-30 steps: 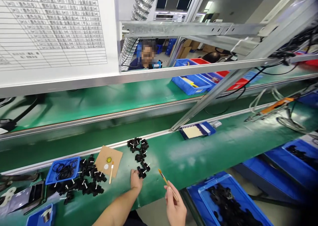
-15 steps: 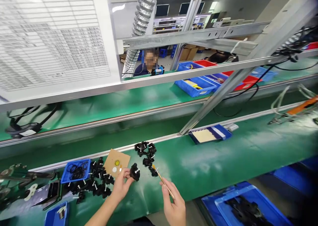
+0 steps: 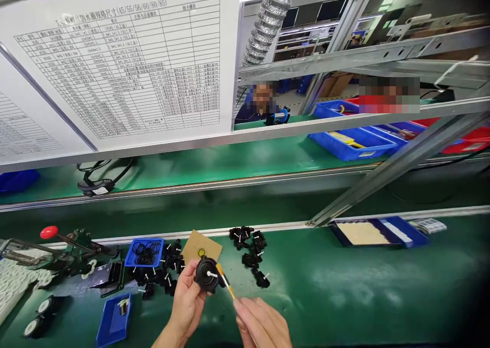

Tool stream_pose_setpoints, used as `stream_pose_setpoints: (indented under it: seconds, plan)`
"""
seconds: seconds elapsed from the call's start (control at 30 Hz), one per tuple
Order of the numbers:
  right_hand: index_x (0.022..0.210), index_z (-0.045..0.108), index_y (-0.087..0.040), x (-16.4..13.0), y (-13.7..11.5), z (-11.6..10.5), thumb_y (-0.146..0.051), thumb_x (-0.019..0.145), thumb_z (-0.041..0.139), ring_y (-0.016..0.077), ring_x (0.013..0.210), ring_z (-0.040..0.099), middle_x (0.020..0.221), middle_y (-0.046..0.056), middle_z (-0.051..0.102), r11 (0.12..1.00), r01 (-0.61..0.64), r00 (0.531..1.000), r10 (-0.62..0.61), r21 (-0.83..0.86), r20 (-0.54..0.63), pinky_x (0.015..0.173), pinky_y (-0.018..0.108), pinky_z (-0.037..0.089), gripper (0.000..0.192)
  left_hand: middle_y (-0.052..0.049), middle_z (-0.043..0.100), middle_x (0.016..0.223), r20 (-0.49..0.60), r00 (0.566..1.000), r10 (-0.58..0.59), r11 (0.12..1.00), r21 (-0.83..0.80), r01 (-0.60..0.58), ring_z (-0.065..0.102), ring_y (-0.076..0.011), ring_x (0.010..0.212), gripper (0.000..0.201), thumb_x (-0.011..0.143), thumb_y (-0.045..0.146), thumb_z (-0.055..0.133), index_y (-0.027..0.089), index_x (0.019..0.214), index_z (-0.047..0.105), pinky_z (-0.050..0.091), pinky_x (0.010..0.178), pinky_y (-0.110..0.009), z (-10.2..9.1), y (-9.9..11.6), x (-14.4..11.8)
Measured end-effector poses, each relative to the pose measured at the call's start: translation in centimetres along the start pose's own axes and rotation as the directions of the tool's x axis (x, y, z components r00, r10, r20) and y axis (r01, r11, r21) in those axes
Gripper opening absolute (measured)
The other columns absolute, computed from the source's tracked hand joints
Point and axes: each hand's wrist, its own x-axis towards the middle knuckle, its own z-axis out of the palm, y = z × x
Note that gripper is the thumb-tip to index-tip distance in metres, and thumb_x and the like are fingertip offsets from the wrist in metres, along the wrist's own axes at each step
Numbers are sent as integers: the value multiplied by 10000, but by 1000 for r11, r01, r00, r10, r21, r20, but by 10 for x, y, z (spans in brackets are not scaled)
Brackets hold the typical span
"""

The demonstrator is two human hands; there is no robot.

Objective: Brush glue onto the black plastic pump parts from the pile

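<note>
My left hand [image 3: 187, 294] grips a round black plastic part [image 3: 205, 275] with a white pin standing out of its middle. Between the thumb and fingers of my right hand [image 3: 264, 322] is a small paintbrush [image 3: 226, 281], its bristle tip close to the black part's right edge; whether they touch I cannot tell. Just behind lies a brown cardboard square [image 3: 212, 246] with a yellow round spot on it. Similar black parts with white pins [image 3: 250, 259] form a group to the right, and another group [image 3: 168, 276] sits to the left.
A blue tray of black rubber rings [image 3: 144, 252] and a blue bin with a metal piece [image 3: 112, 320] stand left. Beyond them is a green lever press with a red knob [image 3: 49, 232]. A blue box [image 3: 378, 231] lies back right. A metal post [image 3: 344, 184] rises behind. Co-workers sit opposite.
My right hand has brought the brush left, from the right group of parts to the held black part. The held part now faces me more. The view has swung left.
</note>
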Motion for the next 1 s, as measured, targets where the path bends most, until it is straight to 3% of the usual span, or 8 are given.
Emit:
stream_pose_setpoints:
  seconds: [0.33, 0.5, 0.63, 0.73, 0.87, 1.0]
  plan:
    - [1147, 732, -82, 6, -1, 0, -50, 1044, 521, 172, 786, 720, 919, 109, 783, 1000, 22, 998, -23, 12, 54, 635, 281, 601, 237, -64, 697, 885, 95, 992, 77, 993, 79, -85, 623, -137, 763, 393, 785, 440, 926, 203, 1051, 759, 545, 696, -208, 7, 2, -8]
    - [1146, 735, -80, 4, -2, 1, -49, 1036, 527, 182, 759, 721, 905, 113, 779, 1000, 13, 999, -12, -27, 34, 625, 287, 602, 237, -70, 688, 882, 83, 996, 43, 993, 110, -52, 595, -138, 694, 490, 751, 512, 932, 180, 1061, 747, 493, 580, -202, 11, -2, -8]
    - [1155, 722, -93, 8, -3, -4, -35, 1018, 516, 180, 729, 726, 887, 104, 779, 998, 25, 998, -22, -52, 61, 607, 284, 604, 254, -16, 621, 715, 68, 998, -15, 987, 158, 4, 460, -88, 542, 493, 767, 620, 886, 178, 925, 735, 384, 467, -190, 16, -2, -9]
    - [1148, 709, -94, 13, -4, -7, -18, 1005, 506, 175, 704, 717, 860, 101, 771, 999, 24, 997, -21, -47, 72, 581, 281, 593, 259, -18, 639, 700, 28, 999, -23, 989, 149, 18, 493, -100, 557, 571, 672, 685, 923, 182, 876, 747, 434, 498, -204, 14, -4, -9]
    - [1125, 686, -103, 23, -7, -12, -11, 1008, 494, 159, 653, 686, 807, 88, 751, 999, 34, 997, -35, 6, 68, 545, 271, 561, 243, -24, 665, 674, -34, 987, -158, 978, 129, 161, 505, -119, 467, 706, 537, 676, 983, 179, 992, 770, 359, 405, -223, 2, -12, -7]
    - [1108, 658, -115, 35, -7, -19, -14, 999, 520, 154, 613, 624, 778, 77, 720, 996, 21, 995, -29, 85, 94, 495, 277, 502, 203, 3, 583, 548, 94, 939, -332, 938, 143, 317, 425, -95, 348, 716, 550, 707, 959, 142, 932, 739, 251, 369, -222, -3, -11, -3]
